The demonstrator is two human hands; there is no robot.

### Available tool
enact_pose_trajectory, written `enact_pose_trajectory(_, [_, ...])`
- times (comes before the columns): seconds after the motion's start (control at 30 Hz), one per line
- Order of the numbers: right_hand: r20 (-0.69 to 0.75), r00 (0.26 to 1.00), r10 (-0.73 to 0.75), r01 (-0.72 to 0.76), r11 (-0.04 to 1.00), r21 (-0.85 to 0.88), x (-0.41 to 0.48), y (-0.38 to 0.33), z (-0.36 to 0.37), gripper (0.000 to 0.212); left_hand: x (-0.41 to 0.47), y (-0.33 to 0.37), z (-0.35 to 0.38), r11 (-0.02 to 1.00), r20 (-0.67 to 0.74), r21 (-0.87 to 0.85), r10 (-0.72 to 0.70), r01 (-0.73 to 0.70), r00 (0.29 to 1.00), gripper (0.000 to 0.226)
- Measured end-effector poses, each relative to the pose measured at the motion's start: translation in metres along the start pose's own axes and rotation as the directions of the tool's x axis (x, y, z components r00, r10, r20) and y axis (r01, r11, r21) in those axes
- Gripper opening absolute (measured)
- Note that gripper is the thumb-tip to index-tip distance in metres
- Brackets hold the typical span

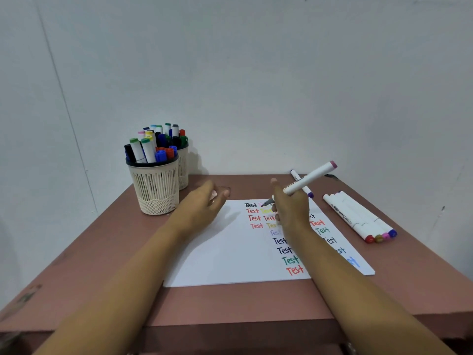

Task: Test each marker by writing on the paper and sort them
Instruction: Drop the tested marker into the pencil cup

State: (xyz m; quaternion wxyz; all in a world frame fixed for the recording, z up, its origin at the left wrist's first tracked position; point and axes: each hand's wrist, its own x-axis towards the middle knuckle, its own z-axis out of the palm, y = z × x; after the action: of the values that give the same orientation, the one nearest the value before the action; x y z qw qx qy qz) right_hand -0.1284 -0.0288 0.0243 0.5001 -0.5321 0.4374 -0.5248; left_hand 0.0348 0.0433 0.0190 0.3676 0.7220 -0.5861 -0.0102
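Right hand (291, 211) fingers pinch marker (309, 179), tip at paper (230, 252) top edge. Left hand (202, 206) at paper's top-left corner, fingers curled round pink piece (213, 194).

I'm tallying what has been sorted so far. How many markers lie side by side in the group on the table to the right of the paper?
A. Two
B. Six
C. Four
C: four markers lie together right of the paper, their red, brownish, pink and blue caps toward the camera. A purple-capped marker lies apart, farther back.
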Motion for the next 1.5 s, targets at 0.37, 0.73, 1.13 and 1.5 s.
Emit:
enact_pose_trajectory(0.37, [0.161,0.987,-0.019,-0.006,0.988,0.154,-0.007,-0.012,0.000,0.041,-0.006,0.010,0.007,0.976,0.092,-0.193,0.124,-0.105,0.988,0.033])
enact_pose_trajectory(0.73, [0.268,0.962,-0.047,0.023,0.995,0.092,-0.006,-0.006,0.004,0.036,-0.008,0.014,0.010,0.950,0.026,-0.251,0.197,-0.184,0.980,0.013])
enact_pose_trajectory(1.13, [0.261,0.965,0.041,-0.080,0.987,0.141,-0.011,-0.001,0.010,0.035,-0.017,0.022,0.012,0.938,-0.086,-0.102,0.322,-0.330,0.943,0.013])
enact_pose_trajectory(1.5, [0.321,0.945,0.062,-0.134,0.969,0.208,-0.004,-0.002,0.011,0.038,-0.009,0.024,0.019,0.870,-0.028,-0.476,0.132,-0.129,0.991,0.016])
